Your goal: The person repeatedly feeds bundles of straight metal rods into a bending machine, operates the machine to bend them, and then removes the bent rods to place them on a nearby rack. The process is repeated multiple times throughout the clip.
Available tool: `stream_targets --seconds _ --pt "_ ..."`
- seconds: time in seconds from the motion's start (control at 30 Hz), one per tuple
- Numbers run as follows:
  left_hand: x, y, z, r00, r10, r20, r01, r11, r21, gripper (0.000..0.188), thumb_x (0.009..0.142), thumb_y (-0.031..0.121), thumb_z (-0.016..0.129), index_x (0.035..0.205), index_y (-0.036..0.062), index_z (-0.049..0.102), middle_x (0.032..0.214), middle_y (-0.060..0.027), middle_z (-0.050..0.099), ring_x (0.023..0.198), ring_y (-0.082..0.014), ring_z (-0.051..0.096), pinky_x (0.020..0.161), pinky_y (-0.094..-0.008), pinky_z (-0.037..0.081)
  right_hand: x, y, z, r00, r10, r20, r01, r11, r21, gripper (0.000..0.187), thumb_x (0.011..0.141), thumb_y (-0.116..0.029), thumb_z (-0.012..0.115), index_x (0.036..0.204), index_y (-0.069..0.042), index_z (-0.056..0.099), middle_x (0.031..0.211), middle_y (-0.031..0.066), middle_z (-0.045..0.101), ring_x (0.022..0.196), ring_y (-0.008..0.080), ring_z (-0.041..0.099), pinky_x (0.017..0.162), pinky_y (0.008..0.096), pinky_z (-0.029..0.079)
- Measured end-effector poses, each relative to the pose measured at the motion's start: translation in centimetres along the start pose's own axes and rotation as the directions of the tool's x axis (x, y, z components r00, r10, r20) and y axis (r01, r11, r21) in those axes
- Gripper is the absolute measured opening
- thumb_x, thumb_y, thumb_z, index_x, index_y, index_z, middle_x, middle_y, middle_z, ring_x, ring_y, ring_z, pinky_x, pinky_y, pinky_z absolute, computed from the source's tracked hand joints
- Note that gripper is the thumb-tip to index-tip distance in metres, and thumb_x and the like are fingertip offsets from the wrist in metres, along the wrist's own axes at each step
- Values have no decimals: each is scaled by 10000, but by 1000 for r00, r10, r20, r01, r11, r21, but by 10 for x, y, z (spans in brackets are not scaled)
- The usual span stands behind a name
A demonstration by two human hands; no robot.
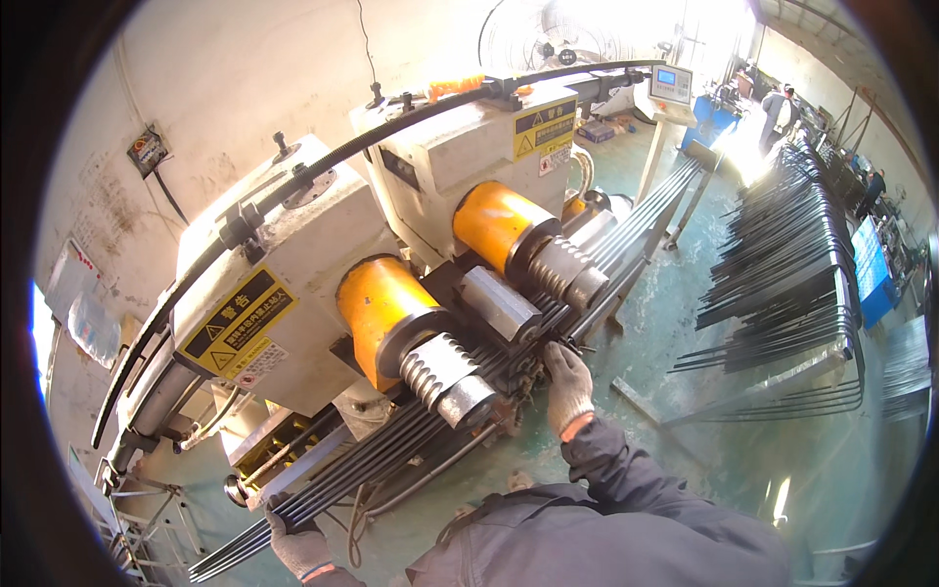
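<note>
A bundle of long dark metal rods runs slantwise through the machine, from the lower left up to the far right. My left hand, in a grey knit glove, is closed at the near edge of the bundle close to its lower-left end. Some of its fingers are hidden. My right hand, in a similar glove, reaches the machine's front edge beside a grey metal block. Its fingers are together against the small parts there; what they hold is hidden. Two orange cylinders with ribbed metal ends stand over the rods.
The pale machine housing carries yellow-and-black warning labels. A control box with a small screen stands at its far end. On the right, a rack holds many dark rods. Another person stands far back.
</note>
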State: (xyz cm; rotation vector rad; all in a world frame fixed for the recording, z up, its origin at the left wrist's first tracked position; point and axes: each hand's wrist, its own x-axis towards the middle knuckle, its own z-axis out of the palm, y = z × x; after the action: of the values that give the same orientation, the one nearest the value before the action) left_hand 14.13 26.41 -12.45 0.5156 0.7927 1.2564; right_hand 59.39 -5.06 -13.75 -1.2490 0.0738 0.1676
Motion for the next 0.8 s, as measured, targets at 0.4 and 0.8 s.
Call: stream_targets --seconds 0.4,0.8 --pt "-65 -55 79 944 -277 178 291 955 -55 389 1180 298 681 1440 14 738 1397 -138 780 1320 -325 709 1220 -491 522 9 91 -105 991 -2 137 39 964 -263 383 1155 -265 701 1415 10 761 1275 143 807 1138 209 734 1024 361 558" --pt "18 105 -61 987 -23 -157 -26 953 -303 348 1169 264 638 1341 -39 644 1303 -212 739 1254 -425 710 1160 -603 574 -18 182 -206 920 390 -29 -353 796 -491 312 1080 -384 725 1045 -75 754 921 18 721 814 181 662 718 358 497"
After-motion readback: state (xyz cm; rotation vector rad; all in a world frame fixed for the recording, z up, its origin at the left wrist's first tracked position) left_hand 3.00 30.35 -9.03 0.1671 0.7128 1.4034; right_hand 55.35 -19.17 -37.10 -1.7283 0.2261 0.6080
